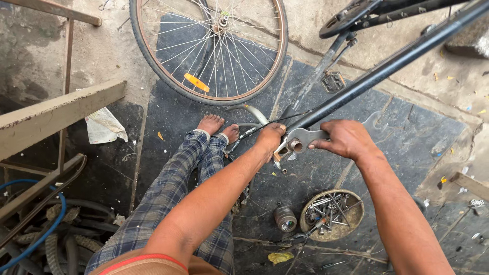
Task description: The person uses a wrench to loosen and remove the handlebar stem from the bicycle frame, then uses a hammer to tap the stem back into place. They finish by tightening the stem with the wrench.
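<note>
My right hand (346,138) grips a flat grey spanner (305,137), whose head sits on a nut at the end of a black bicycle frame tube (387,66). The spanner's far end sticks out past my knuckles. My left hand (270,136) holds the frame end beside the nut, fingers wrapped around it. A spoked bicycle wheel (209,51) with an orange reflector stands just beyond my bare feet (218,126).
A round dish (332,215) of spokes and small parts lies on the dark stone floor, with a metal hub (285,218) beside it. A wooden bench (56,114) is at left, old tyres and a blue hose (46,234) below it. A pedal (333,81) hangs by the frame.
</note>
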